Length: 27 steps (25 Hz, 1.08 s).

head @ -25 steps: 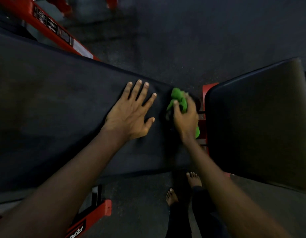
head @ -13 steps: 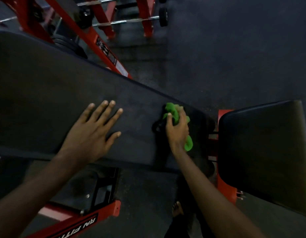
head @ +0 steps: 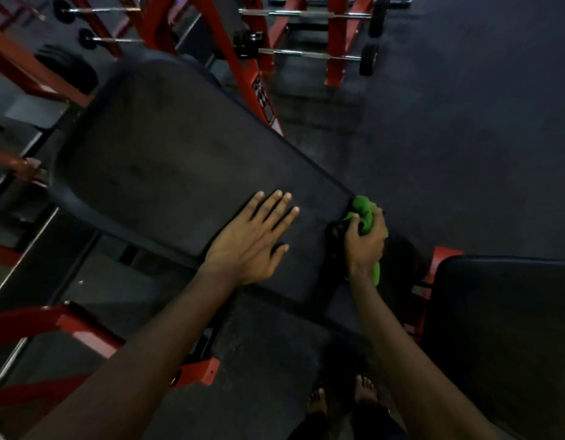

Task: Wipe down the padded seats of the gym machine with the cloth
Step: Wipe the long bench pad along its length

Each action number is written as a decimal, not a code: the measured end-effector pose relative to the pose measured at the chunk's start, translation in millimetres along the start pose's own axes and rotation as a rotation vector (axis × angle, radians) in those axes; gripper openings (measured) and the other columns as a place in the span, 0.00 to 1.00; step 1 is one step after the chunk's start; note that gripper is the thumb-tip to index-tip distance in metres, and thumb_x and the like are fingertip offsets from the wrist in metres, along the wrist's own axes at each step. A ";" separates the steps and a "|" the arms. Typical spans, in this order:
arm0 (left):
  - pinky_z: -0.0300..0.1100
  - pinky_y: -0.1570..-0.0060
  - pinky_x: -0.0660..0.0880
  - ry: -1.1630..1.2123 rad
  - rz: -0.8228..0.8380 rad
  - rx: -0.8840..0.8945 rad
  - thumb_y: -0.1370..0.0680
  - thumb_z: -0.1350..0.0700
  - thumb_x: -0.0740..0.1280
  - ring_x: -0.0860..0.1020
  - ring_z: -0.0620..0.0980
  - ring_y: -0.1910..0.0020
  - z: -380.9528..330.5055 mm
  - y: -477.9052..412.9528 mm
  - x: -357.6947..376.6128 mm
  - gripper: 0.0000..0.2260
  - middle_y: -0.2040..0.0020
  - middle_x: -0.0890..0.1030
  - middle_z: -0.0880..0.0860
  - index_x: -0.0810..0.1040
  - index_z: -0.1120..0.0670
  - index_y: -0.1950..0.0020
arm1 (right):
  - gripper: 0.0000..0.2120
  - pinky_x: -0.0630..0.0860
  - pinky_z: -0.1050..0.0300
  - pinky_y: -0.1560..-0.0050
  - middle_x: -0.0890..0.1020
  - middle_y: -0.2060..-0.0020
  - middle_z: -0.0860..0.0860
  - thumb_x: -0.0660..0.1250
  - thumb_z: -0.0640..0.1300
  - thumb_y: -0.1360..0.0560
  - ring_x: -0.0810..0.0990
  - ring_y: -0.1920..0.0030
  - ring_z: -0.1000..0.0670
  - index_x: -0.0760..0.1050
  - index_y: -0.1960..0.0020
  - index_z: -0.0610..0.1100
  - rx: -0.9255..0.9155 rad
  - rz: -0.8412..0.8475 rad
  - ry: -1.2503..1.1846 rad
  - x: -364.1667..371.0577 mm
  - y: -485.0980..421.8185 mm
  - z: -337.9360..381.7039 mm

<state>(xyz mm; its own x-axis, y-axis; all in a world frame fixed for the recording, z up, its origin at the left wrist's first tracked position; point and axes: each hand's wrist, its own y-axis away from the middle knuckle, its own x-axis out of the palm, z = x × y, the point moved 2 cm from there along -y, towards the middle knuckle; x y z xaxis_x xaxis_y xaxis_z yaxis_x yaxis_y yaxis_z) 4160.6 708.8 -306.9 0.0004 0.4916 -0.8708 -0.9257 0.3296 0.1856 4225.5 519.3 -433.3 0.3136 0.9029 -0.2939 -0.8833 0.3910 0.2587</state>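
A long black padded bench back (head: 167, 160) runs diagonally from upper left to the centre. My left hand (head: 252, 239) lies flat on its lower part, fingers straight and spread. My right hand (head: 365, 242) grips a bunched green cloth (head: 363, 208) at the pad's far right corner, pressing it against the edge. A second black padded seat (head: 503, 319) sits at the lower right, apart from both hands. Part of the cloth hangs below my right palm.
Red steel frame members (head: 256, 74) stand behind the bench and another (head: 52, 322) at the lower left. Barbells on a rack (head: 309, 54) lie at the top. Dark rubber floor (head: 449, 138) spreads to the right. My bare feet (head: 341, 398) stand below the pads.
The view has tilted up, showing more of the bench and rack. My left hand has moved nearer the right hand. The cloth has gone toward the pad's far edge.
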 end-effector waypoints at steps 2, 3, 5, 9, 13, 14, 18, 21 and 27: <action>0.58 0.21 0.43 -0.002 -0.002 -0.008 0.17 0.42 0.47 0.49 0.59 0.18 -1.5 1.3 1.6 0.33 0.17 0.49 0.61 0.48 0.57 0.16 | 0.24 0.64 0.57 0.25 0.72 0.26 0.51 0.67 0.45 0.21 0.68 0.24 0.51 0.70 0.26 0.50 -0.270 0.133 -0.047 7.7 58.6 19.4; 0.57 0.21 0.42 0.005 -0.014 -0.016 0.17 0.42 0.48 0.48 0.59 0.18 -0.7 1.7 1.8 0.33 0.17 0.48 0.61 0.47 0.57 0.17 | 0.25 0.62 0.58 0.24 0.71 0.25 0.50 0.69 0.42 0.21 0.67 0.23 0.51 0.70 0.26 0.49 -0.407 0.219 -0.044 6.4 84.9 18.1; 0.57 0.21 0.41 0.028 -0.028 -0.026 0.17 0.42 0.48 0.48 0.59 0.18 0.2 2.7 0.7 0.33 0.17 0.48 0.61 0.46 0.59 0.17 | 0.26 0.61 0.58 0.22 0.70 0.24 0.46 0.69 0.35 0.23 0.65 0.22 0.49 0.70 0.26 0.44 -0.590 0.369 0.009 -2.3 105.6 3.4; 0.53 0.21 0.40 0.050 -0.016 -0.170 0.17 0.43 0.48 0.48 0.57 0.17 6.2 9.9 -18.1 0.33 0.17 0.50 0.60 0.49 0.62 0.18 | 0.32 0.67 0.50 0.26 0.75 0.29 0.46 0.65 0.56 0.27 0.73 0.27 0.45 0.71 0.26 0.46 -0.158 0.161 -0.003 -10.1 28.2 -13.9; 0.58 0.22 0.48 0.026 -0.181 -0.467 0.19 0.43 0.54 0.59 0.60 0.20 89.2 59.7 -56.0 0.32 0.20 0.61 0.62 0.62 0.59 0.19 | 0.28 0.69 0.47 0.28 0.76 0.30 0.46 0.64 0.56 0.26 0.73 0.29 0.42 0.73 0.28 0.48 -0.007 0.068 0.005 12.9 23.0 39.3; 0.59 0.22 0.50 0.000 -0.207 -0.472 0.19 0.43 0.55 0.59 0.61 0.20 111.4 74.0 -58.8 0.31 0.20 0.61 0.62 0.62 0.57 0.19 | 0.26 0.68 0.49 0.27 0.75 0.28 0.47 0.66 0.51 0.24 0.72 0.27 0.44 0.72 0.28 0.48 -0.121 0.111 -0.029 22.1 51.8 56.8; 0.62 0.22 0.51 -0.073 -0.187 -0.395 0.18 0.41 0.54 0.56 0.61 0.19 134.2 89.4 -53.2 0.31 0.19 0.58 0.62 0.60 0.54 0.18 | 0.25 0.61 0.59 0.23 0.69 0.23 0.53 0.65 0.50 0.22 0.64 0.22 0.55 0.71 0.26 0.51 -0.674 0.390 0.013 36.4 150.1 87.0; 0.62 0.22 0.51 -0.055 -0.181 -0.429 0.18 0.41 0.55 0.56 0.61 0.19 131.3 87.0 -52.5 0.31 0.19 0.58 0.61 0.61 0.54 0.18 | 0.24 0.64 0.49 0.23 0.71 0.24 0.51 0.66 0.47 0.22 0.67 0.23 0.52 0.72 0.26 0.48 -0.693 0.359 -0.034 52.4 100.6 108.3; 0.61 0.21 0.51 -0.033 -0.196 -0.425 0.19 0.42 0.56 0.58 0.61 0.20 131.7 86.7 -54.0 0.31 0.19 0.61 0.61 0.62 0.55 0.19 | 0.25 0.67 0.43 0.26 0.72 0.26 0.52 0.66 0.50 0.23 0.69 0.25 0.49 0.71 0.26 0.51 -0.435 0.196 -0.070 67.7 97.3 133.1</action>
<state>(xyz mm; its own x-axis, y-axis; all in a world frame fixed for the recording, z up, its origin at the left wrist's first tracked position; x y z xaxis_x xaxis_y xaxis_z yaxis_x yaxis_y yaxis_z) 4130.1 817.0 -183.8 0.1964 0.4807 -0.8546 -0.9798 0.0628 -0.1899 4207.1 642.2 -305.6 0.1357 0.9679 -0.2115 -0.9873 0.1144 -0.1098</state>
